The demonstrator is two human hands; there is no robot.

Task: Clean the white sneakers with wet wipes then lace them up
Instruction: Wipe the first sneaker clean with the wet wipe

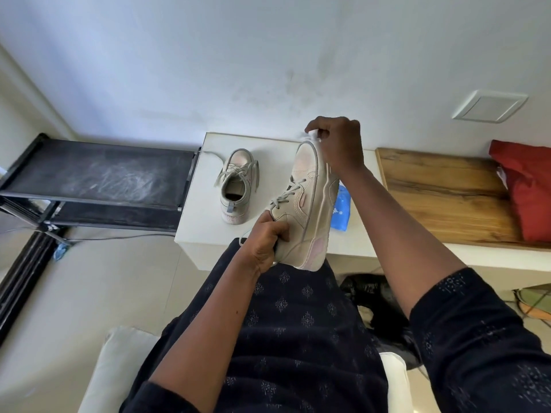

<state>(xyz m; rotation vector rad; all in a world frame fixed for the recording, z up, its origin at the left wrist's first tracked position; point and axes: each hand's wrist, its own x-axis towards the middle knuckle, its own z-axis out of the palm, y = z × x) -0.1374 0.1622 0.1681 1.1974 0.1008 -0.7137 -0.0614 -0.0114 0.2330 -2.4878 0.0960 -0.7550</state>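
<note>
Item one: sneaker [310, 201], centre frame, held tilted above the white table [268, 234], toe toward the wall. My left hand [267, 241] gripped its heel collar, fingers closed tight around it. My right hand [340, 144] sat at the toe, fingers curled narrow on a small white wipe [313, 135], mostly hidden.

Item two: second sneaker [237, 186], upright on the table, left of centre, laces loose, apart from the first.

Item three: blue wipes pack [341, 210], on the table, partly behind the held sneaker.

Item four: black rack [98, 174], left of frame. Item five: red bag [527, 186], right edge, on a wooden shelf [441, 198].
</note>
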